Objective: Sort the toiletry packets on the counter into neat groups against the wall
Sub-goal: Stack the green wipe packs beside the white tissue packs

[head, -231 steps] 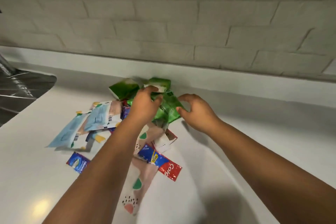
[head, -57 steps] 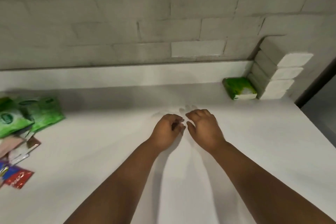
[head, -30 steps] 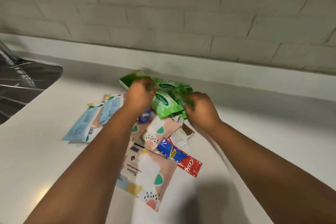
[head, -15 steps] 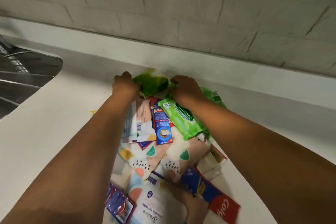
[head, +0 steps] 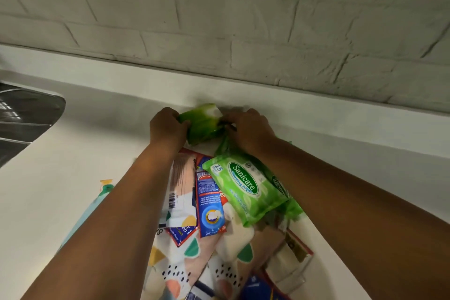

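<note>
A small green tissue packet [head: 203, 125] is at the far side of the pile, close to the white upstand of the wall. My left hand [head: 168, 129] grips its left end and my right hand [head: 250, 129] grips its right end. Below them lies a heap of packets on the white counter [head: 48, 190]: a green Sanicare wipes packet [head: 246, 190], a blue and red toothpaste sachet [head: 209, 204], patterned pink wipes packets [head: 194, 265] and a pale blue packet [head: 97, 202] half hidden under my left arm.
A steel sink [head: 24, 114] is set into the counter at the far left. The painted brick wall [head: 243, 19] rises behind the upstand. Counter surface stretches to the right of the pile.
Both hands have closed on the small green packet by the wall. The view has moved nearer to the pile since a second ago.
</note>
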A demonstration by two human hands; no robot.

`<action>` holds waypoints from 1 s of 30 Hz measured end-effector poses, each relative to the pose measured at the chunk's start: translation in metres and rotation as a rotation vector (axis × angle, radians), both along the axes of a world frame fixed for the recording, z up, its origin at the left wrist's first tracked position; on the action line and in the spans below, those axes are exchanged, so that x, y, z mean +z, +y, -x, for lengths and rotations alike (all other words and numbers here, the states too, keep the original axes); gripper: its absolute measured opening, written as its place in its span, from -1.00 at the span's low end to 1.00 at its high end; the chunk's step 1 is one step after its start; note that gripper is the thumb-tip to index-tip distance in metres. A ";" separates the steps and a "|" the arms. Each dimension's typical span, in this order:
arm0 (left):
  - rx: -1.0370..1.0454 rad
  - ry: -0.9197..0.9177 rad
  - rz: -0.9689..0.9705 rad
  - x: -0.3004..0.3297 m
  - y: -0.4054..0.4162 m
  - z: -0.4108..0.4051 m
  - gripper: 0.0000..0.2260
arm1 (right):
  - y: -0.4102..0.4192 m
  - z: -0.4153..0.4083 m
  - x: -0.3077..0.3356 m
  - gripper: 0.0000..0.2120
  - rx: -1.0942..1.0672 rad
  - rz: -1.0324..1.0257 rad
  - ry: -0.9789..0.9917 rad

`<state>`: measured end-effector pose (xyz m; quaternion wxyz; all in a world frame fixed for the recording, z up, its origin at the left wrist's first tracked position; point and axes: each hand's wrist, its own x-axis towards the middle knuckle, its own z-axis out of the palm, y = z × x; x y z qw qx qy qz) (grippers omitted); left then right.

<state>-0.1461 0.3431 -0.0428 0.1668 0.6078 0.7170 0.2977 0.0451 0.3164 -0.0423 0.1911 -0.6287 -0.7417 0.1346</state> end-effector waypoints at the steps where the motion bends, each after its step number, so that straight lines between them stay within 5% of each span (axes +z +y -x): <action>1: -0.007 -0.012 0.002 0.000 0.000 -0.002 -0.73 | 0.001 -0.001 -0.002 -0.75 -0.010 0.007 0.025; 7: 0.045 -0.197 0.102 -0.004 0.002 -0.007 -0.50 | 0.003 -0.001 -0.009 -0.76 -0.210 0.025 0.325; 12: 0.067 -0.465 0.184 -0.002 -0.001 -0.008 -0.52 | 0.005 -0.005 -0.003 -0.85 -0.264 0.104 0.440; 17: 0.033 -0.581 0.059 0.016 -0.006 -0.013 -0.60 | 0.000 -0.005 0.003 -0.86 -0.305 0.042 0.588; 30: -0.243 -0.570 0.166 0.035 -0.053 -0.096 -0.57 | -0.078 -0.073 0.017 -0.81 -0.550 -0.133 0.741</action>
